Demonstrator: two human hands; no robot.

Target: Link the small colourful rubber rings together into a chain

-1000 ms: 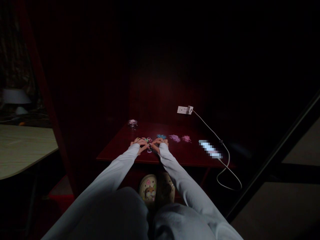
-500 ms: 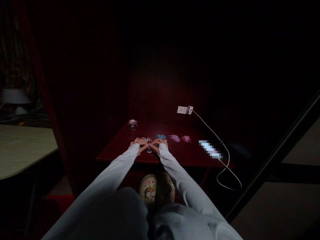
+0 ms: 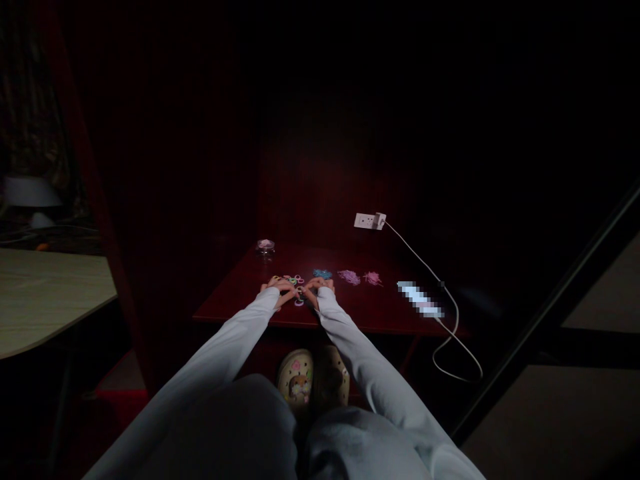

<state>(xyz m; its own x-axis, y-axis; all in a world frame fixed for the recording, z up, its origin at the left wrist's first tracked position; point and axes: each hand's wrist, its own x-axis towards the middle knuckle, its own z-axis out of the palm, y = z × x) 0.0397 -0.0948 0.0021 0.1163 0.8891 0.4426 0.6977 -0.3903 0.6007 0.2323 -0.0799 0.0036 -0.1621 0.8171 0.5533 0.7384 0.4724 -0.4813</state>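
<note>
My left hand (image 3: 281, 289) and my right hand (image 3: 317, 287) meet over the front of a dark red table (image 3: 235, 293). Their fingers are bent inward, thumbs and fingertips pinched close together. Whatever they hold between them is too small and dim to make out. Just below the fingertips shows a pale purple ring (image 3: 299, 303). Several small coloured rings (image 3: 293, 280), pink, green and yellow, lie beyond my left hand and are partly hidden by it. Past my right hand is a heap of thin blue strands or bands (image 3: 323, 273).
Further right lie a purple heap (image 3: 349, 276) and a pink heap (image 3: 373, 278) of similar strands. A blurred-out bright device (image 3: 420, 299) is joined by a white cable (image 3: 457, 310) to a wall socket (image 3: 365, 221). A small clear jar (image 3: 265, 248) stands at the back left.
The fingertips have shifted slightly, and a little more of the rings between the hands shows. The heaps, jar and device stay where they were.
</note>
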